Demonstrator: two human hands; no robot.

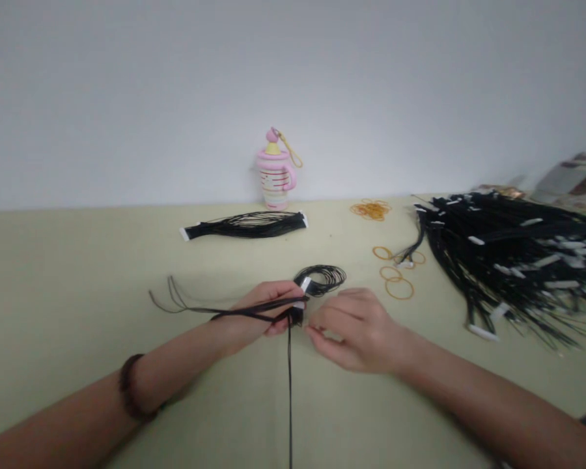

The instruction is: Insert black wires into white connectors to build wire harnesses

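A black wire harness (295, 315) with white connectors sits in my left hand (261, 309), whose fingers are closed around it. Part of the harness loops in a coil beyond the fingers. Loose wires trail left over my forearm, and a thin pair hangs straight down toward the near table edge. Close by on the right, my right hand (354, 329) is bent with thumb and forefinger pinched beside the bundle. What lies between those fingertips is too small and blurred to make out.
A second wire harness (247, 226) lies flat farther back, before a pink-lidded cup (274, 176) by the wall. Loose rubber bands (399, 288) and a heap of rubber bands (371, 209) lie right of centre. A large pile of black harnesses (512, 241) covers the right side.
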